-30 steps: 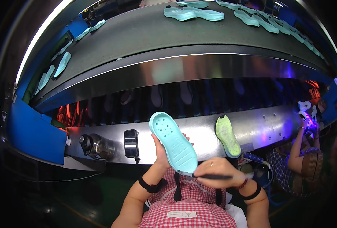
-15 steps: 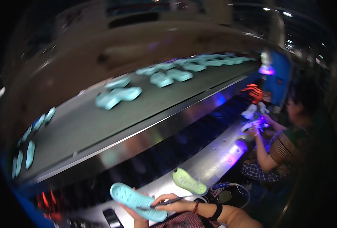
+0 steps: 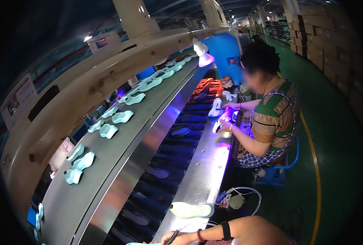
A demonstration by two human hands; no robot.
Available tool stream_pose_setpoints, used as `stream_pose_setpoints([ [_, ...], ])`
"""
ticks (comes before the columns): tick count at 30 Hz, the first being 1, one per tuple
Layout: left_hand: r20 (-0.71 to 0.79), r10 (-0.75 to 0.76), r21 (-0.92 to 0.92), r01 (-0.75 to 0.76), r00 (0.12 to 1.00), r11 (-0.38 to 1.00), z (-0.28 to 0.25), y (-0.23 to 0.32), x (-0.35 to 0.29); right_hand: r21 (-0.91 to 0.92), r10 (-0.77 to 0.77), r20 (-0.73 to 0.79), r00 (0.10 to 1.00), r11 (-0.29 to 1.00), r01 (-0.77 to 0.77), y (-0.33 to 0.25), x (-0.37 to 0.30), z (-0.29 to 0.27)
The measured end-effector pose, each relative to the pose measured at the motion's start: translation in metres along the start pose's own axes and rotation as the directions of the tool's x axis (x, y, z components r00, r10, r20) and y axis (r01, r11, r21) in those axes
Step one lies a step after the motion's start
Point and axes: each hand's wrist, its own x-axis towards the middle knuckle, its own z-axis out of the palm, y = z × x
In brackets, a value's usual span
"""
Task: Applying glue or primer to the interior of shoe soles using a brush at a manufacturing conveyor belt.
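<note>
At the lower edge my right hand (image 3: 183,237) is closed around a slim black pen-like tool (image 3: 172,237); a beaded bracelet is on the wrist and a black band higher on the forearm. Only a sliver of a light-blue shoe sole (image 3: 142,243) shows beside that hand, the rest cut off by the frame. My left hand is out of the picture. A pale yellow-green shoe sole (image 3: 191,210) lies on the metal ledge (image 3: 185,192), just beyond my right hand.
Left of the ledge runs a conveyor belt (image 3: 120,151) carrying several light-blue shoe parts (image 3: 83,161). Between them, shoe soles (image 3: 157,172) lie in a dark rack. A co-worker (image 3: 271,118) sits farther along, handling a white shoe under violet light. A cable and round container (image 3: 236,201) stand nearby.
The view has swung to the right and up. My left hand and most of the light-blue sole have left the picture; my right hand still grips the pen-like tool.
</note>
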Motion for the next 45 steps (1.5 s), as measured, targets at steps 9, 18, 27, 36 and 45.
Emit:
stream_pose_setpoints([
  [9, -0.015, -0.016, 0.020, 0.017, 1.000, 1.000, 0.012, 0.001, 0.005, 0.071, 0.034, -0.022, 0.999, 0.997, -0.032, 0.007, -0.002, -0.003],
  [18, -0.085, -0.030, -0.010, 0.029, 0.996, 1.000, 0.009, 0.004, 0.006, 0.104, 0.065, -0.024, 0.998, 0.993, -0.062, 0.009, 0.006, -0.004],
  [27, -0.136, -0.045, -0.038, 0.040, 0.990, 0.998, 0.007, 0.003, 0.000, 0.119, 0.090, -0.034, 0.995, 0.989, -0.085, 0.013, -0.001, -0.004],
  [36, -0.179, 0.009, -0.286, -0.061, 0.984, 0.956, -0.002, 0.014, -0.026, 0.007, 0.116, -0.049, 0.992, 0.993, -0.115, -0.008, -0.001, 0.013],
  [45, 0.064, -0.012, -0.482, 0.042, 0.998, 0.875, -0.001, 0.028, -0.037, -0.303, -0.093, -0.042, 0.995, 0.950, 0.076, -0.078, -0.011, 0.019],
])
